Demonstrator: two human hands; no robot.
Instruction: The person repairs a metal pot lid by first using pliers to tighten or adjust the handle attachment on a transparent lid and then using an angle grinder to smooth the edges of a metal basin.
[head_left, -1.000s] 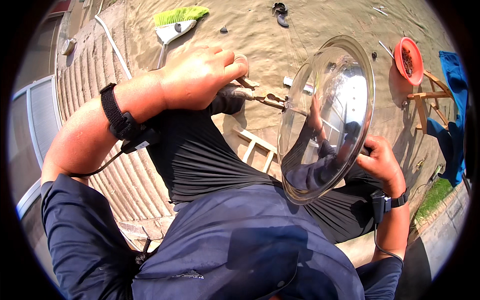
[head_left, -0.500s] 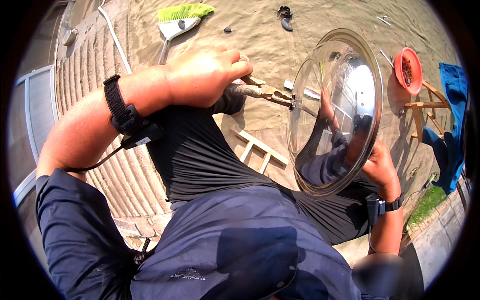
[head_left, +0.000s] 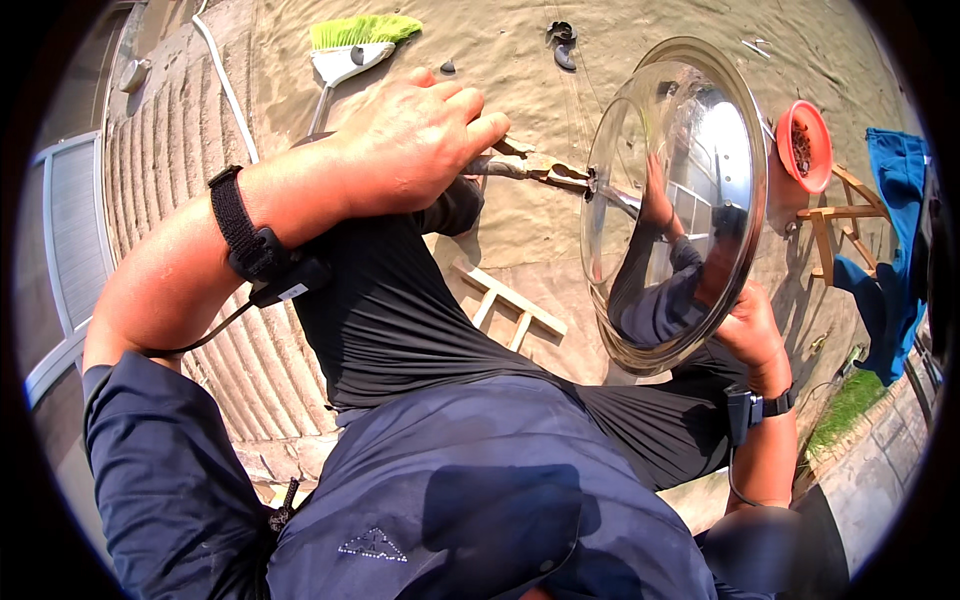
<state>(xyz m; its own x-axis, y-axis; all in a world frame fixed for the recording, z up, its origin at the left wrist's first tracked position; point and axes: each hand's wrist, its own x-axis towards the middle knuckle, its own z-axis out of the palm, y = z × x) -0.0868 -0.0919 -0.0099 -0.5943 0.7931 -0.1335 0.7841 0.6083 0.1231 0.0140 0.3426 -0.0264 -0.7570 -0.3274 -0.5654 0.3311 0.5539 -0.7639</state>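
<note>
My left hand [head_left: 415, 145] is wrapped round the handles of worn pliers [head_left: 545, 170], partly hidden behind the palm. The plier jaws meet a small dark bit at the middle of a shiny, round, domed metal pot lid [head_left: 680, 130]; whether they clamp it I cannot tell. The lid stands tilted on edge over my right thigh, mirroring my arm and clothes. My right hand [head_left: 755, 325] grips the lid's lower right rim, with some fingers hidden behind it.
A green-bristled broom [head_left: 355, 50] lies beyond my left hand. A wooden frame [head_left: 510, 305] is on the ground between my legs. At right are an orange bowl [head_left: 820, 165] of small brown pieces and a wooden stool [head_left: 850, 215] with blue cloth [head_left: 895, 180]. Dark scraps [head_left: 563, 45] lie far off.
The lid has shifted slightly up, its face turned a little. My left hand has rolled on the pliers, its fingers looking a little more raised. My right hand keeps its hold on the rim.
</note>
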